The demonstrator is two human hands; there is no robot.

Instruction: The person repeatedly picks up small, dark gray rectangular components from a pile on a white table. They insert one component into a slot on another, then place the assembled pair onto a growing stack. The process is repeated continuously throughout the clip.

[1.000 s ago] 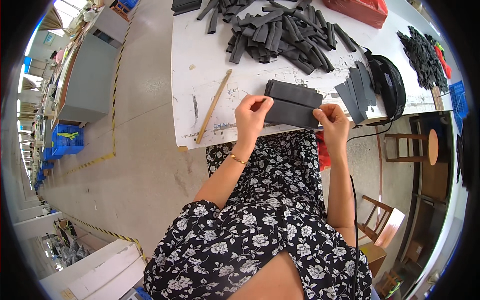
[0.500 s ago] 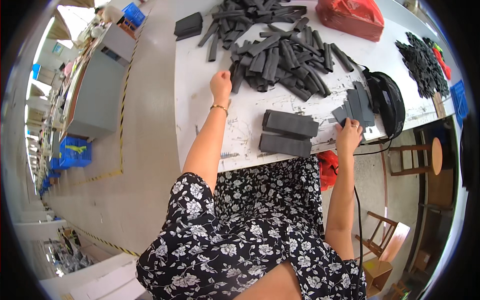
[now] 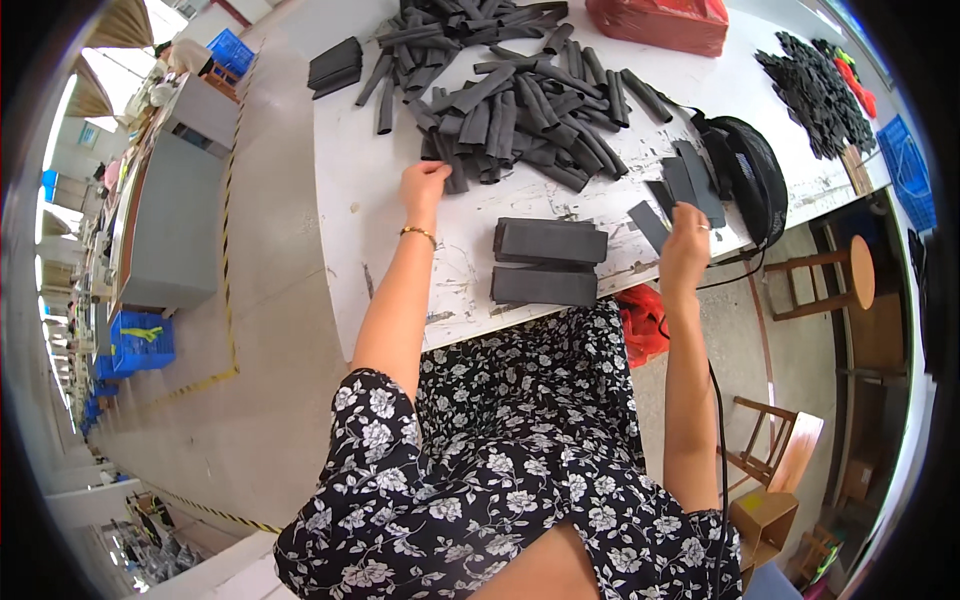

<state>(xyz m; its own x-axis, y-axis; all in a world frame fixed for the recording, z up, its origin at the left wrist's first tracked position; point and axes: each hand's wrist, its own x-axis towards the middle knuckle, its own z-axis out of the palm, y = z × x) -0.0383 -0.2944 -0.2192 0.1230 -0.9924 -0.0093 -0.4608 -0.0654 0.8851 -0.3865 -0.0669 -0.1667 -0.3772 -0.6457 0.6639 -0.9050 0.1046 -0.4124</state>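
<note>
My left hand (image 3: 424, 192) reaches to the near left edge of a heap of dark grey, tube-like fabric pieces (image 3: 490, 115). Its thumb and fingers are closed on one fabric tube (image 3: 454, 176) there. On the right, my right hand (image 3: 685, 248) is closed at the near end of some flat dark strips (image 3: 692, 178), its fingertips gripping a strip. One loose flat strip (image 3: 649, 226) lies just left of those fingers. Between my hands, two neat stacks of flattened dark pieces (image 3: 548, 241) lie side by side near the table's front edge.
A black mesh pouch (image 3: 752, 175) with a cord stands right of the strips. Behind are a red plastic-wrapped package (image 3: 665, 22) and another dark stack (image 3: 335, 66). A dark pile (image 3: 815, 95) lies far right. Wooden stools (image 3: 862, 278) stand beside the white table (image 3: 375, 215).
The view has shifted. My left hand has come against the heap's near edge and closed on a tube. My right hand has moved slightly right over the strips, and one strip now lies apart.
</note>
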